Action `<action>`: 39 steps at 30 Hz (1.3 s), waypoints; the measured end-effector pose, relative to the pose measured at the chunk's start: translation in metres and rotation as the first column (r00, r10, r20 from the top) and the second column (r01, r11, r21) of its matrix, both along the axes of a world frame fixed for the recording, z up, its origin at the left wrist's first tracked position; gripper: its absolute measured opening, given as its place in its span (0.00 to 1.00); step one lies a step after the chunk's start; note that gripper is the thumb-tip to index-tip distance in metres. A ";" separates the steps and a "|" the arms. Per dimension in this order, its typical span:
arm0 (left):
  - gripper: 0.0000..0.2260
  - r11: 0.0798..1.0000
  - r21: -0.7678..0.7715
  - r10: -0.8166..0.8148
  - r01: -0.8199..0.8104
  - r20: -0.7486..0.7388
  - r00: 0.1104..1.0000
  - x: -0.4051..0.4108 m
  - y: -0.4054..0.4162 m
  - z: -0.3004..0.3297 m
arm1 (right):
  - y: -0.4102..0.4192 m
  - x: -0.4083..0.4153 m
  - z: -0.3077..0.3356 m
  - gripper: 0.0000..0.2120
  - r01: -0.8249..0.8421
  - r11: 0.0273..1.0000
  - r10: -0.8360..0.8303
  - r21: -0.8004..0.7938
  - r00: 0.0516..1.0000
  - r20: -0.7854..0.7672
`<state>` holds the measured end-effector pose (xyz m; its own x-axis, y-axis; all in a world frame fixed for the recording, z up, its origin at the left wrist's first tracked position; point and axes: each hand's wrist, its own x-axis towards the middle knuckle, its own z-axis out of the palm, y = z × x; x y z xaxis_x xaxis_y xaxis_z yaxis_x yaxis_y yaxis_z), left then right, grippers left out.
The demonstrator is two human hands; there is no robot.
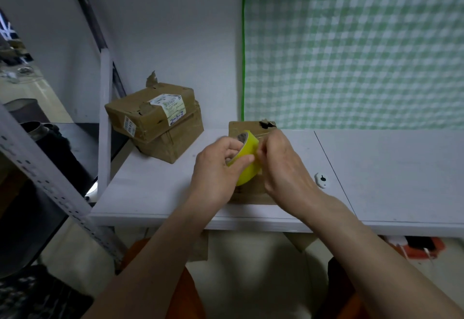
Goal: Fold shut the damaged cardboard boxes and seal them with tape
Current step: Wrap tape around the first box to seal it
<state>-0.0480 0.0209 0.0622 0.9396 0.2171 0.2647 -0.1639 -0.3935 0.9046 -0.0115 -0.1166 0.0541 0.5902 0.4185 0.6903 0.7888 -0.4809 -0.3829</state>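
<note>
A yellow roll of tape [247,156] is held above a flat brown cardboard box [244,127] in the middle of the white table [155,185]. My left hand [217,168] grips the roll, fingers hooked through its core and thumb across its outer face. My right hand [282,165] pinches at the roll's right edge, where the tape end lies; the end itself is hidden by the fingers. Both hands cover most of the box. Two more worn cardboard boxes [155,117] sit stacked at the back left, the upper one bearing white labels and torn corners.
A small white round fitting [321,180] sits on the table right of my hands. A white shelf upright [104,122] stands at the table's left end, a green checked cloth [351,47] hangs behind. A grey perforated rack post [50,183] crosses the lower left.
</note>
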 end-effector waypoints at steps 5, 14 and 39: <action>0.06 0.998 -0.049 -0.028 0.026 -0.036 0.999 -0.001 0.001 0.001 | -0.004 0.006 0.002 0.05 -0.002 0.989 0.039 0.151 0.970 -0.239; 0.08 0.974 -0.184 -0.160 0.134 -0.132 0.978 -0.004 0.014 0.012 | -0.017 0.009 0.023 0.07 -0.064 0.947 0.233 0.316 0.816 -0.530; 0.07 0.985 0.038 -0.157 0.166 -0.169 0.973 -0.005 0.009 0.031 | -0.029 0.001 0.044 0.05 -0.158 0.894 0.369 0.418 0.791 -0.489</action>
<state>-0.0528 0.0295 0.0929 0.9927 0.0492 0.1098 -0.0791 -0.4210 0.9036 -0.0104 -0.1457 0.0978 0.8088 0.4169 0.4147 0.4730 -0.0423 -0.8800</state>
